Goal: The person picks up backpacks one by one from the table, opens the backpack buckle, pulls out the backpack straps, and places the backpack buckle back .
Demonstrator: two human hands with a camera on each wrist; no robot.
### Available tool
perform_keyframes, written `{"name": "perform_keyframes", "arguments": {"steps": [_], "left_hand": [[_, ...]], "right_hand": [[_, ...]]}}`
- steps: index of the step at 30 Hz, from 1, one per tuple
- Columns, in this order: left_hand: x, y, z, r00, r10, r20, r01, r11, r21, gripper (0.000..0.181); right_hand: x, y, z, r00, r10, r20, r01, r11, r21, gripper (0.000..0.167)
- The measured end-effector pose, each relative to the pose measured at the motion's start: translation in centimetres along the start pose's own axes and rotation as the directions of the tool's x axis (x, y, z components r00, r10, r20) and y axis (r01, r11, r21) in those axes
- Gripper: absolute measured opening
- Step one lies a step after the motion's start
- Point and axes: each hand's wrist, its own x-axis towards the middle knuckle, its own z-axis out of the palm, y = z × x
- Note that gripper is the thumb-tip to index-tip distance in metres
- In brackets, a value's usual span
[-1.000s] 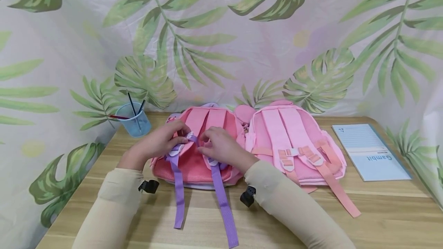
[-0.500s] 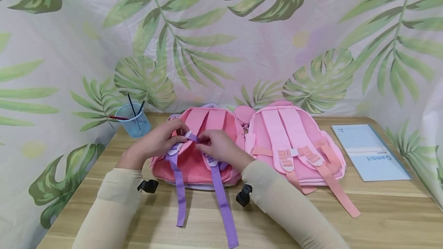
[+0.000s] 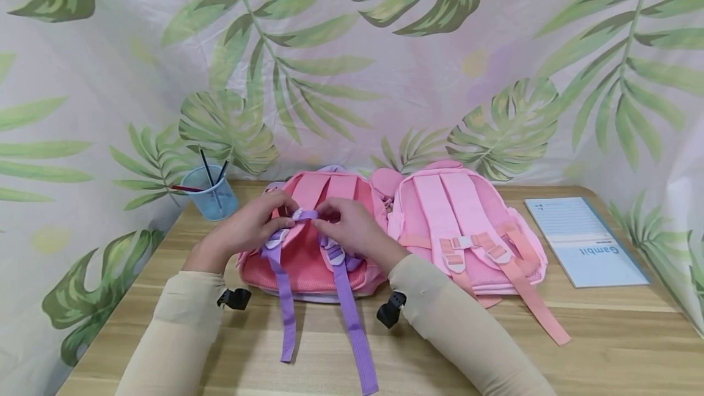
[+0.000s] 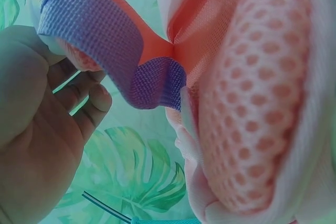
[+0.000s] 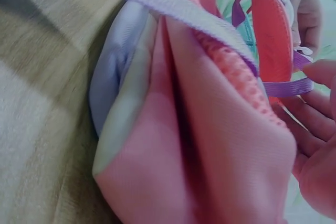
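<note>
Your left hand (image 3: 247, 225) pinches white buckle (image 3: 297, 214), right hand (image 3: 354, 225) pinches purple strap (image 3: 307, 215); coral backpack (image 3: 308, 275) near back edge of desk (image 3: 319, 347).

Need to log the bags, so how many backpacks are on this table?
2. The coral backpack is left of centre in the head view; the light pink backpack is beside it, on the right. No others show, though the space behind them is hidden.

The hands (image 3: 254, 223) partly hide the purple strap (image 3: 308, 215) held between them.
</note>
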Motion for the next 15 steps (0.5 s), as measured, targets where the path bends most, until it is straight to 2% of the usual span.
{"name": "perform_keyframes", "arguments": {"steps": [9, 12, 15], "left_hand": [[-0.09, 0.22, 0.19, 0.999, -0.032, -0.005, 0.032, 0.999, -0.020, 0.018], [-0.13, 0.25, 0.26, 0.999, -0.041, -0.009, 0.040, 0.999, -0.026, 0.020], [-0.21, 0.24, 0.35, 0.999, -0.033, -0.020, 0.032, 0.999, -0.029, 0.020]], "right_hand": [[0.05, 0.05, -0.44, 0.999, 0.030, -0.034, -0.024, 0.984, 0.174, 0.024], [0.04, -0.15, -0.54, 0.997, 0.072, -0.016, -0.068, 0.979, 0.194, 0.023], [0.03, -0.41, -0.46, 0.986, 0.160, 0.040, -0.165, 0.959, 0.232, 0.021]]}}
